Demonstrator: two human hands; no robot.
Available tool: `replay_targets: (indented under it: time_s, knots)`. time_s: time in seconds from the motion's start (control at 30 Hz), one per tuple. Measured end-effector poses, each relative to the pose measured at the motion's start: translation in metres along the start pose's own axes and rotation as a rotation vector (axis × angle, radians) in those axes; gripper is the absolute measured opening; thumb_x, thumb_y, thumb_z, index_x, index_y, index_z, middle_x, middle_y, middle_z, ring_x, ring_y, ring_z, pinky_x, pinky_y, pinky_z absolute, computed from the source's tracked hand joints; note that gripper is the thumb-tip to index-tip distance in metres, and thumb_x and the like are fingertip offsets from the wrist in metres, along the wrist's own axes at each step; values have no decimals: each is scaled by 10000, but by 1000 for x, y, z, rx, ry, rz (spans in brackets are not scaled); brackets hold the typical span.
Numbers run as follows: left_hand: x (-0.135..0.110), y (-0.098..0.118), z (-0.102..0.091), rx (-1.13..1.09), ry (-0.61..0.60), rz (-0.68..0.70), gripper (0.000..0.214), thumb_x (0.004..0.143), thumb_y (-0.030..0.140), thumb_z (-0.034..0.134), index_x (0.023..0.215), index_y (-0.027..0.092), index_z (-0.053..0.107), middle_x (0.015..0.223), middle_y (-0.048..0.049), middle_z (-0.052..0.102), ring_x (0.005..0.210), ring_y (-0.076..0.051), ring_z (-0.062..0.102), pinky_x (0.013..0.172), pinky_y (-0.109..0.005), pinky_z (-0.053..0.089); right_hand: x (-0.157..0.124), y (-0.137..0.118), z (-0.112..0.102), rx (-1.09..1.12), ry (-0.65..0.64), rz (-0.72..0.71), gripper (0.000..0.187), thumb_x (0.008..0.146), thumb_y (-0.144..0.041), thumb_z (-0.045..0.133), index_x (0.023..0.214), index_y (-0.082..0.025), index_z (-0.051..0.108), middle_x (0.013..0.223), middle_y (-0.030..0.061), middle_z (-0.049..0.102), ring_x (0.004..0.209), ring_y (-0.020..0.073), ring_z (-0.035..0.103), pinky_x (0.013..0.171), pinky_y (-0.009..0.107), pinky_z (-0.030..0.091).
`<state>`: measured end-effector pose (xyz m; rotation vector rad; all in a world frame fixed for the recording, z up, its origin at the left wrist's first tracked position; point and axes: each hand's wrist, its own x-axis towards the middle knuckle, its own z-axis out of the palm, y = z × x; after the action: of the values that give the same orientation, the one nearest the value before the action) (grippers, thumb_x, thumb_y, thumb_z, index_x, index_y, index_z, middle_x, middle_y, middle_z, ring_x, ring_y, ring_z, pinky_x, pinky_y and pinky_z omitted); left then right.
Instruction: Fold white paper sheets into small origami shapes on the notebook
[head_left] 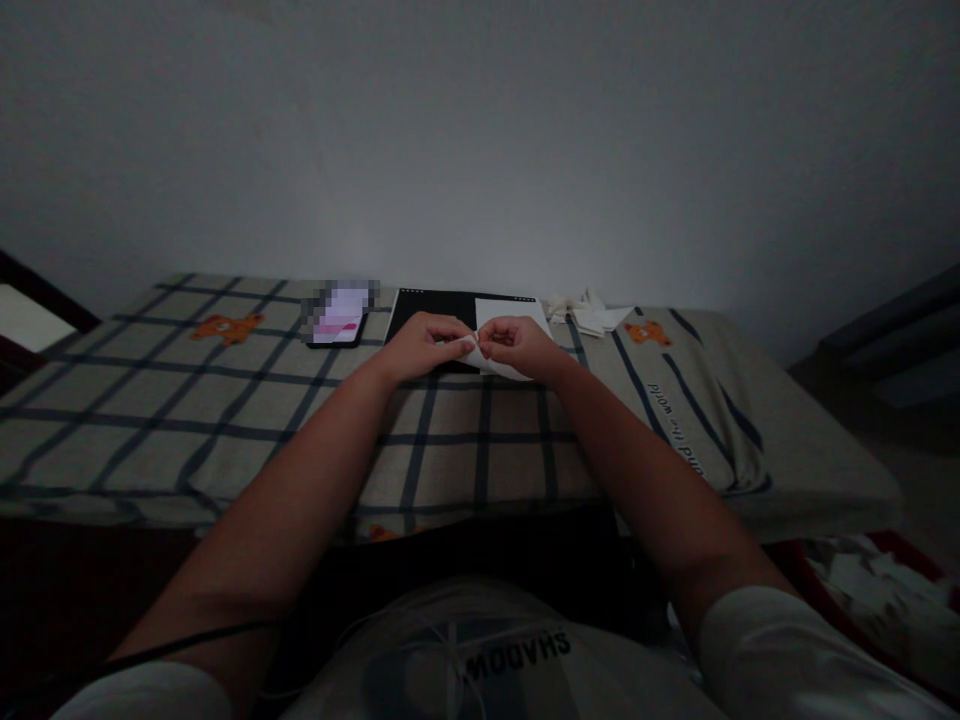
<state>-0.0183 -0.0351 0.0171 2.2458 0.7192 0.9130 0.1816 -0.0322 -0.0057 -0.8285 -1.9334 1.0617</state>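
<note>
Both hands meet over the middle of the cloth-covered table, pinching one small piece of white paper [491,364] between them. My left hand [429,345] holds its left end with thumb and fingers closed. At its upper edge, my right hand [519,346] pinches it with bent fingers. Beneath the hands lies a black sheet [435,302] with a row of small holes along its top edge. A white sheet [506,310] covers its right half. The lower part of the white sheet is partly hidden by my right hand.
A phone [337,325] with a lit screen lies to the left. White paper scraps [592,315] are heaped at the right. The checked tablecloth [247,420] reaches back to a grey wall [480,150]. A red container [806,580] with crumpled white paper stands low at the right.
</note>
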Motion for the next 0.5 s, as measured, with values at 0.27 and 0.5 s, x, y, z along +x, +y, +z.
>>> replay_targets:
  time_s: [0.27,0.5]
  knots:
    - [-1,-2,-3,-33,34,-78,251,737,367,600,723,129,676,705,-25,639,671,-127,566,631,-234,430,-2,-6,-4,69,-46,3,191,724,-311,608,763,-126,582,687,7,574,602,87,482,573,218,378]
    - [-1,2,0,-15,29,-119,268,716,380,613,709,117,665,674,-23,621,641,-121,543,592,-223,409,-3,-6,-4,128,-93,38,196,724,-310,614,804,-132,595,680,-8,572,582,80,475,555,213,378]
